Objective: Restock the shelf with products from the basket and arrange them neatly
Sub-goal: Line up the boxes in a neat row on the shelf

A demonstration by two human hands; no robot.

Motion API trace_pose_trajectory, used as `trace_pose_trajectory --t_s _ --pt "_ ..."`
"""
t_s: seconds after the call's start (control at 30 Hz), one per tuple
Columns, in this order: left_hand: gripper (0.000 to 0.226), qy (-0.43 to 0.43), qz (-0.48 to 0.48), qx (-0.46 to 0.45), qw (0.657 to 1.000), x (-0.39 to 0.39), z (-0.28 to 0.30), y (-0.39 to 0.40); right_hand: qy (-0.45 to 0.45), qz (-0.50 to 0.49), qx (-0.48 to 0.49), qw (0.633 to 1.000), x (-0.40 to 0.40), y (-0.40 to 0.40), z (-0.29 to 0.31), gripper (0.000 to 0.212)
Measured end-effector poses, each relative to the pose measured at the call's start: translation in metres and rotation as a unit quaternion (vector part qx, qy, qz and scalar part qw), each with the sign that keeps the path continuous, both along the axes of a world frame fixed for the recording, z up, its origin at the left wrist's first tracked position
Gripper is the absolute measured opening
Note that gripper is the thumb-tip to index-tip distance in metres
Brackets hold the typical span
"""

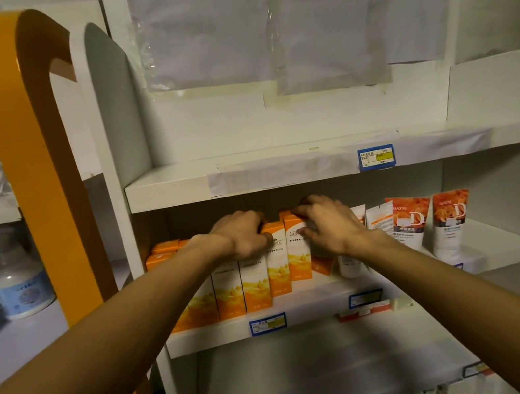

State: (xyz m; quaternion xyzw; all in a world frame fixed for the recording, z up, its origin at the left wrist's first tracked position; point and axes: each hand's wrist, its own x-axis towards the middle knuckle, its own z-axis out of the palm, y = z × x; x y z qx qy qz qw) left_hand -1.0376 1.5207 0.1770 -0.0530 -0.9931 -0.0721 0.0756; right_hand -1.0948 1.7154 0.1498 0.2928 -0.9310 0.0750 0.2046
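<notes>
Two hands straighten a row of tall orange-and-white cardboard boxes [256, 281] on the middle board of a white wooden shelf [310, 311].

Left of the row's centre, the left hand [241, 235] curls over box tops, steadying them. The right hand [326, 226] pinches the rightmost box's top corner, probably squaring it. Boxes stand upright, long axis vertical, printed faces outward. Right of the row stand white-and-orange squeeze tubes [443, 220], caps down.

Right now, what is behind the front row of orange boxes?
More orange boxes stand behind the front row at the shelf's left end. Farther right, the left hand and right hand grip the box tops and cover what lies behind.
</notes>
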Motion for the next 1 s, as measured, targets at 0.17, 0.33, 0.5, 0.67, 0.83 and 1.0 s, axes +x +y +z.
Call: trace_pose_trajectory --t_s 0.17,0.33,0.5,0.67,0.83,1.0 --pt "0.027 -0.001 0.01 0.012 1.0 0.002 0.001 0.003 -0.021 0.024 -0.085 0.996 0.002 0.003 -0.005 0.041" --pt "0.028 -0.004 0.011 0.019 1.0 0.003 0.001 0.004 -0.017 0.027 -0.049 0.998 0.004 0.006 -0.001 0.043" --pt "0.034 -0.016 -0.011 -0.008 1.0 0.005 -0.001 0.002 -0.023 0.033 -0.054 0.998 0.006 0.009 -0.001 0.036" --pt "0.074 -0.042 -0.027 -0.078 0.996 0.007 -0.006 -0.003 -0.043 0.046 -0.104 0.993 0.006 0.02 0.008 0.04" --pt "0.095 -0.052 -0.033 -0.084 0.995 0.006 -0.007 -0.005 -0.061 0.066 -0.121 0.989 0.015 0.03 0.011 0.046" --pt "0.108 -0.069 -0.038 -0.088 0.993 0.008 -0.002 -0.005 -0.069 0.095 -0.128 0.985 0.028 0.026 0.009 0.046"
